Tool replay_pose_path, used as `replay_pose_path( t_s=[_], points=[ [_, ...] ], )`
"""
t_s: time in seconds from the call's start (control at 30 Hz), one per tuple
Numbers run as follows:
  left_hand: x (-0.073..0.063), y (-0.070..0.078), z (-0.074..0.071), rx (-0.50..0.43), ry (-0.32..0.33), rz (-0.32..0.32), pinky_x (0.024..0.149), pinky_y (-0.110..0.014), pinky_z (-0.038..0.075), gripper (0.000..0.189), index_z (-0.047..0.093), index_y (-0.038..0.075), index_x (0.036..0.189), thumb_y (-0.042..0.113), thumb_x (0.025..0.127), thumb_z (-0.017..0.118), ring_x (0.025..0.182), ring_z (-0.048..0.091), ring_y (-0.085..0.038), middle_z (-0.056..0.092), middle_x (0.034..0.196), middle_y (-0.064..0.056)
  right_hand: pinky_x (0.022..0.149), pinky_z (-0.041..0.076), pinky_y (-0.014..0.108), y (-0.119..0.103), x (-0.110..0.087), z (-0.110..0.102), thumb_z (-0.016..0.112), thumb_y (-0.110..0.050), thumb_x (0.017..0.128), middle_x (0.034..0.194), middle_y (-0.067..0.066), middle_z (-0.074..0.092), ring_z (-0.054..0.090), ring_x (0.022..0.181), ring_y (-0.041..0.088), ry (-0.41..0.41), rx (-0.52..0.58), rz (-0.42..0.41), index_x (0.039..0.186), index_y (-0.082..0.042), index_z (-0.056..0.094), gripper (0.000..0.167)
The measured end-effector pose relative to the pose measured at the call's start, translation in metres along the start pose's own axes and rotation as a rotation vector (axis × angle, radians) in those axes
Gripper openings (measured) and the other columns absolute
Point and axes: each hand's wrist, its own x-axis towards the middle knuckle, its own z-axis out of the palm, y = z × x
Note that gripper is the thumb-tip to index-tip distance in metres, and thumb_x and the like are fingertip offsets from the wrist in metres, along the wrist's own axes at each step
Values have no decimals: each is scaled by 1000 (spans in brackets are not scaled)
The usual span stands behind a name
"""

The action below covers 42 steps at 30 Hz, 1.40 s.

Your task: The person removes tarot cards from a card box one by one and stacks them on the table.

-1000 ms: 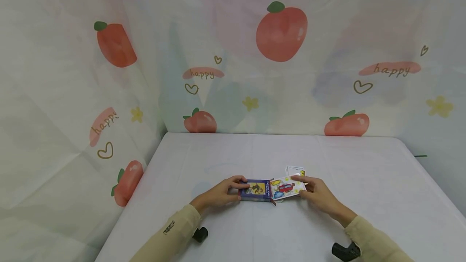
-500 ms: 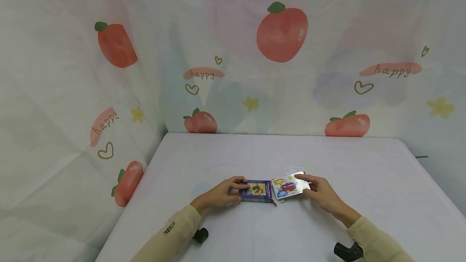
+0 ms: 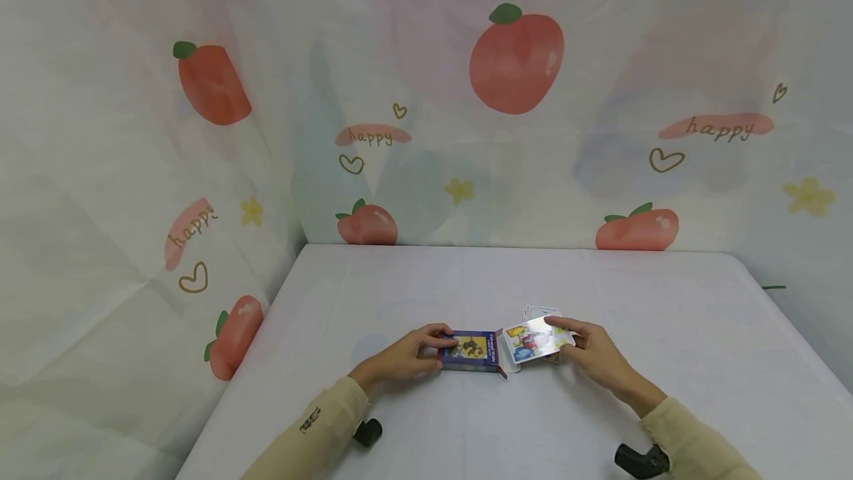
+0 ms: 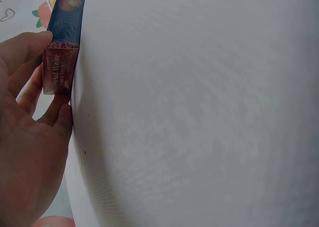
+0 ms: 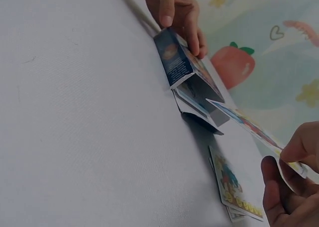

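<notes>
Blue and open-ended, the box (image 3: 469, 351) the left hand (image 3: 403, 352) grips faces the card (image 3: 532, 341) the right hand (image 3: 598, 355) pinches.

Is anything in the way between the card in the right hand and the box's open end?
Nothing I can see. The right hand holds the card with one end toward the opening of the box, and the flap is folded outward. The loose cards lie on the table, not between them.
</notes>
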Motion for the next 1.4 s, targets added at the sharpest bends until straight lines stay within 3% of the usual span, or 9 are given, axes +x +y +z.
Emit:
replay_pose_path(
  t_s=[0.33, 0.53, 0.77, 0.9, 1.2, 1.4],
  points=[
    [-1, 2, 0, -5, 6, -16, 124, -51, 27, 50, 58, 19, 144, 9, 96, 66, 151, 31, -21, 43, 153, 3, 65, 46, 20, -4, -3, -1, 54, 9, 87, 153, 35, 38, 54, 100, 3, 14, -33, 19, 142, 5, 53, 54],
    [-1, 2, 0, 10, 7, -24, 125, -52, 26, 49, 58, 21, 144, 11, 97, 66, 152, 30, -21, 43, 154, 4, 74, 50, 16, -5, -4, -2, 56, 9, 88, 156, 31, 38, 54, 114, 6, 41, -66, 28, 142, 0, 55, 55],
    [-1, 2, -1, 6, 7, -11, 125, -52, 26, 50, 58, 21, 144, 10, 96, 66, 152, 30, -21, 43, 154, 3, 64, 47, 22, -3, -2, -4, 53, 14, 86, 156, 31, 37, 53, 108, -2, 65, -11, 8, 141, 3, 55, 56],
    [-1, 2, -1, 5, 3, -9, 125, -52, 26, 50, 58, 21, 144, 10, 96, 66, 152, 30, -21, 43, 154, 3, 61, 47, 23, -2, -2, -4, 54, 12, 87, 157, 31, 36, 55, 103, 2, 59, -10, 29, 143, 2, 54, 56],
    [0, 1, -1, -11, 3, -22, 125, -52, 26, 50, 58, 23, 144, 11, 96, 66, 153, 29, -22, 42, 155, 3, 65, 49, 18, -4, -1, -5, 62, 4, 91, 154, 31, 40, 58, 89, 6, 70, -35, 8, 142, 2, 53, 52],
    [0, 2, -1, -15, 2, -25, 125, -52, 26, 49, 58, 22, 143, 10, 96, 66, 152, 30, -22, 43, 154, 3, 71, 52, 16, -4, -1, -4, 66, -1, 93, 154, 33, 39, 60, 93, 10, 89, -61, 19, 139, 1, 52, 48]
  ],
)
